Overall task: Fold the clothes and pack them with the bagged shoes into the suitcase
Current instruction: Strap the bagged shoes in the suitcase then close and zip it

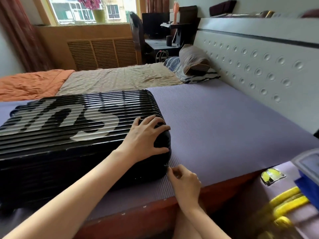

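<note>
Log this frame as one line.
suitcase: lid down, flat on purple mat | left hand: presses top corner | right hand: pinches zipper pull at near corner

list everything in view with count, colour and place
headboard: one, grey, right
mat: one, purple, beside the headboard
suitcase: one, black with white lettering, lying closed on the mat
blanket: one, orange, far left
sheet: one, beige, behind the suitcase
brown pillow: one, brown, against the headboard
striped pillow: one, blue and white, under the brown pillow
chair: one, dark, far back
left hand: one, pressing the suitcase's near right corner
right hand: one, pinching the zip pull at that corner
</note>
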`<move>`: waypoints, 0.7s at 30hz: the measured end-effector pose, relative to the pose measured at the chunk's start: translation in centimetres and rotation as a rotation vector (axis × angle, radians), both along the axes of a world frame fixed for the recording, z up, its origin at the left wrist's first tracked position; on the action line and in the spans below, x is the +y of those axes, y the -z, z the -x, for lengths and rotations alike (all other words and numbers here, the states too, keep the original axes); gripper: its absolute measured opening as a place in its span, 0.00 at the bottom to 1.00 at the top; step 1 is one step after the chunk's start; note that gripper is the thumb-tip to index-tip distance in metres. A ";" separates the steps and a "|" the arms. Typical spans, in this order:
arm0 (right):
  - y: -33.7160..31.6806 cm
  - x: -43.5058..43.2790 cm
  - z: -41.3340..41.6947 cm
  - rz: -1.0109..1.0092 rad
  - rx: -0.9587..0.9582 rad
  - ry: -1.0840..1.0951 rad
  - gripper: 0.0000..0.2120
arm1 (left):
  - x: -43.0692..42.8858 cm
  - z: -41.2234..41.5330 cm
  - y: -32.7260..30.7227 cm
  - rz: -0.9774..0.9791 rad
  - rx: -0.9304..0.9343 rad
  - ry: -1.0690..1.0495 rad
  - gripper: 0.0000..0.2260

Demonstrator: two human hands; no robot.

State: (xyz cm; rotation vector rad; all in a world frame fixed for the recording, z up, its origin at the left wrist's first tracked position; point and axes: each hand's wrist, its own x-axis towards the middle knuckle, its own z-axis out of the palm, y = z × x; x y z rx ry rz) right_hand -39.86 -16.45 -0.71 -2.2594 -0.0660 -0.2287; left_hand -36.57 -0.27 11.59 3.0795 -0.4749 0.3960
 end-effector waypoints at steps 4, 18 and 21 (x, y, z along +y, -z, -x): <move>0.1 -0.6 -0.5 -0.051 -0.035 -0.017 0.11 | 0.2 0.2 0.2 0.019 -0.076 0.020 0.28; 1.0 -2.4 -7.8 0.023 -0.031 -0.097 0.12 | -0.6 -0.4 0.4 0.018 -0.113 0.008 0.23; 1.3 -2.4 -8.8 0.026 -0.041 -0.119 0.13 | -0.4 -0.8 0.0 -0.007 -0.066 0.008 0.24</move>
